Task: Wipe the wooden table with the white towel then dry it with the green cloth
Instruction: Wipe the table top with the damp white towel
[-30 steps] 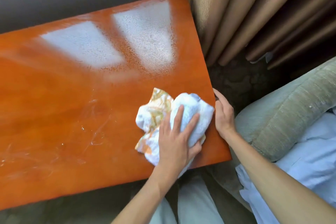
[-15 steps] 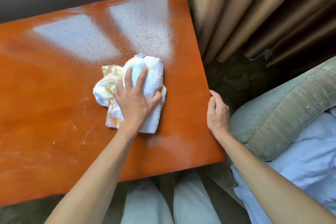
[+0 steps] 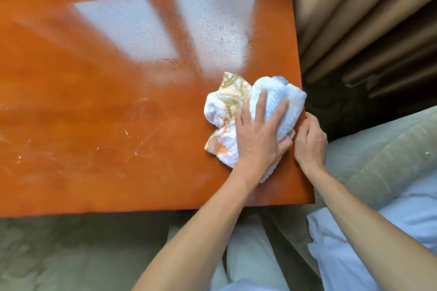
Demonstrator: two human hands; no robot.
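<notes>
Both our forearms are bare from wrist to the bottom edge of the frame, with no sleeve showing on either. Our left hand carries no ring, watch or band that we can see, and our right hand is likewise unadorned, its nails cut short. At the lower middle of the frame our legs wear pale, off-white trousers of a plain, smooth fabric, with a dark gap running between the two legs.
</notes>
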